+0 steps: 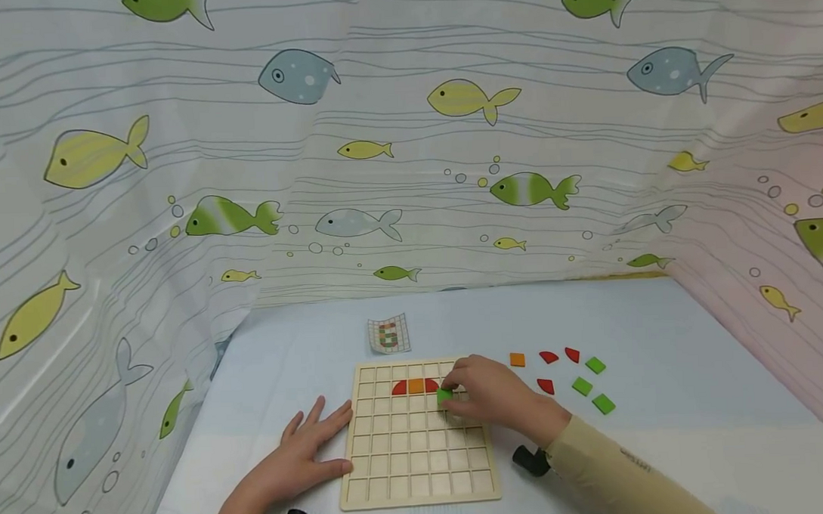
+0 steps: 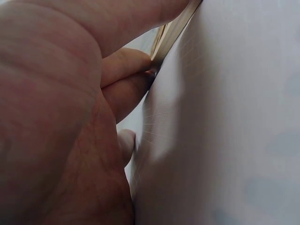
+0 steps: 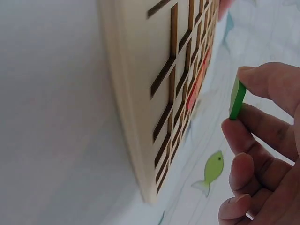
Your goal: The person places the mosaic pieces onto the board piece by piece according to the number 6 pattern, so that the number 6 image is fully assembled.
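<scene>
A wooden grid board (image 1: 399, 465) lies on the table with an orange square tile (image 1: 416, 386) in its second row, a red quarter-round tile (image 1: 399, 388) to its left and another red one (image 1: 432, 385) to its right. Over the board's upper right part, my right hand (image 1: 494, 394) pinches a green square tile (image 1: 445, 397) between thumb and fingertips. The right wrist view shows this green tile (image 3: 237, 99) tilted and held above the grid. My left hand (image 1: 303, 454) rests beside the board with spread fingers, thumb and fingertips touching its left edge.
Right of the board lie several loose tiles: an orange square (image 1: 517, 359), red quarter-rounds (image 1: 545, 386) and green squares (image 1: 582, 386). Behind the board is a small paper pattern card (image 1: 389, 334). A fish-printed curtain (image 1: 408, 151) surrounds the table.
</scene>
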Motion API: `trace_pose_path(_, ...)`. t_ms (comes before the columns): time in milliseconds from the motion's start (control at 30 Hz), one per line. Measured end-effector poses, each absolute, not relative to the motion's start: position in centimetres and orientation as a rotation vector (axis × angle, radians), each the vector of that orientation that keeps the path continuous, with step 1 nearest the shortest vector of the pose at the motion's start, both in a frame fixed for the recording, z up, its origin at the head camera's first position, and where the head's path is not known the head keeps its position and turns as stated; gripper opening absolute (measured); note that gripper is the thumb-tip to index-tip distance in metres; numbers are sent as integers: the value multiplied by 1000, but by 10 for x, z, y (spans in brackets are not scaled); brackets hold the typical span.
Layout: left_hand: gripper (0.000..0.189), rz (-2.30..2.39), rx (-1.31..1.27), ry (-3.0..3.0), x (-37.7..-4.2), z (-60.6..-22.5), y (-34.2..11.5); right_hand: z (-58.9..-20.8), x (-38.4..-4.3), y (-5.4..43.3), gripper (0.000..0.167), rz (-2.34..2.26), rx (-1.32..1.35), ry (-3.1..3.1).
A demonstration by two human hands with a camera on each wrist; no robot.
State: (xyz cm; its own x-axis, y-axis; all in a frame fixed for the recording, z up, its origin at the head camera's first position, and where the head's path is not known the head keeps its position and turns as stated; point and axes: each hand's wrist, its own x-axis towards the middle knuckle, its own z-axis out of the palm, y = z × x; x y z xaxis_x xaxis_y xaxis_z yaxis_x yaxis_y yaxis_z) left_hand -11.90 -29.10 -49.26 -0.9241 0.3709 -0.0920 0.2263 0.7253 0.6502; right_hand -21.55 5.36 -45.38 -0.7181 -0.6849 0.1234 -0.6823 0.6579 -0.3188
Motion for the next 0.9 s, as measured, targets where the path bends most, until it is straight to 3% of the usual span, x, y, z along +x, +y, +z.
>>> trace_pose_path(533, 85, 967, 452, 2717, -119, -493, -290, -451, -228, 1, 7, -401, -1325, 2774)
trace_pose_path(900, 84, 965, 451, 2717, -119, -492, -290, -460, -229, -21, 10, -354, -1255, 2762)
